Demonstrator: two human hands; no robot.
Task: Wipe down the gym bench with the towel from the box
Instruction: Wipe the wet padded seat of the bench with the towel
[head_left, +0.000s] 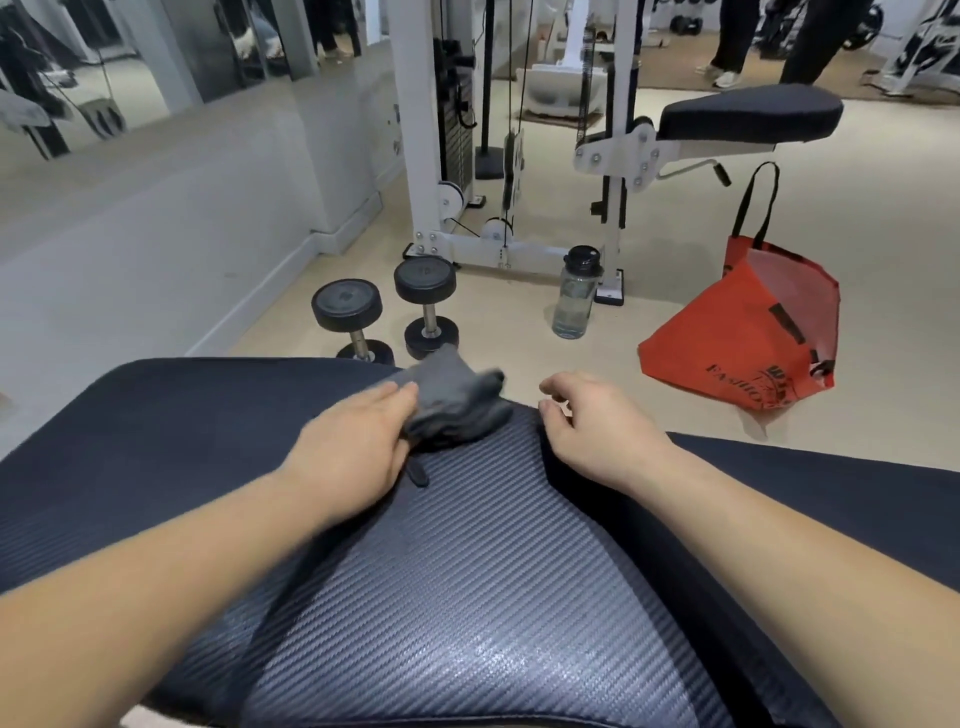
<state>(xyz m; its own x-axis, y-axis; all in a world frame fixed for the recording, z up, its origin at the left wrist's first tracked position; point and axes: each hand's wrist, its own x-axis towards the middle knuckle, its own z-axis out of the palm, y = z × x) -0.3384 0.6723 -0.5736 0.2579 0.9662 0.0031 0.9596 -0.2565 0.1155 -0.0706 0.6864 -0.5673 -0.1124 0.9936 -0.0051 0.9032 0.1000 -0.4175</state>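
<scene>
A dark padded gym bench (467, 571) with a ribbed centre panel fills the lower half of the head view. A bunched grey towel (457, 400) lies on its far edge. My left hand (353, 447) grips the towel's near left side, fingers over the top and thumb underneath. My right hand (592, 421) rests on the bench edge just right of the towel, fingers loosely curled and holding nothing. No box is in view.
Two black dumbbells (384, 317) and a clear water bottle (576, 296) stand on the floor beyond the bench. A red tote bag (748, 338) lies to the right. A white cable machine (467, 156) and another padded seat (748, 117) stand behind. People's legs show far back.
</scene>
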